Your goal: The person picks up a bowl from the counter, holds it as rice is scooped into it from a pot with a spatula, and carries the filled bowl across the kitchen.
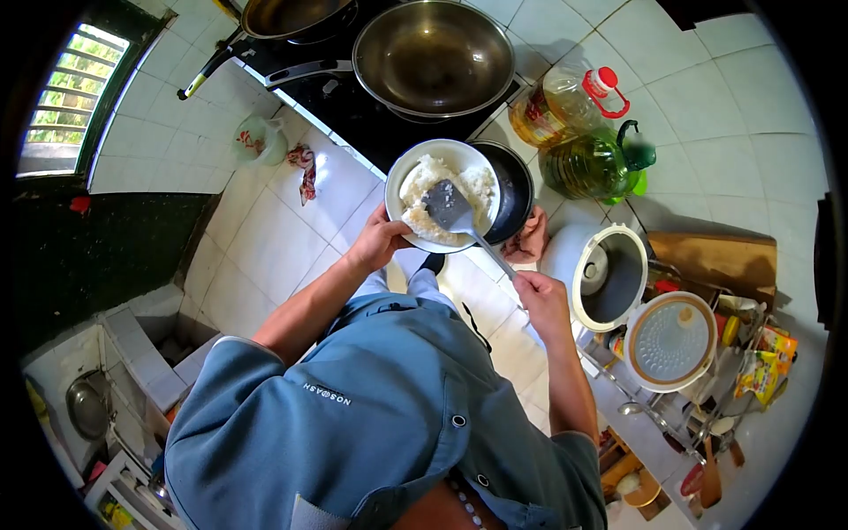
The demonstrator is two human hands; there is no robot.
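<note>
A white bowl (395, 184) of cooked rice (478, 185) is held up by my left hand (380, 238), whose fingers grip its lower left rim. My right hand (541, 303) is closed round the handle of a grey spatula (449, 208). The spatula's blade lies on the rice inside the bowl. Behind the bowl, partly covered by it, is a dark round pan (514, 196) on the counter. To the right sits an open rice cooker (609, 277), its lid (671, 341) raised beside it.
A large steel wok (433, 57) and a second pan (296, 16) stand on the black stove. Oil bottles (565, 106) are at the wall. A pink cloth (526, 238) lies by the dark pan. Utensils and a wooden board (715, 265) are at the right.
</note>
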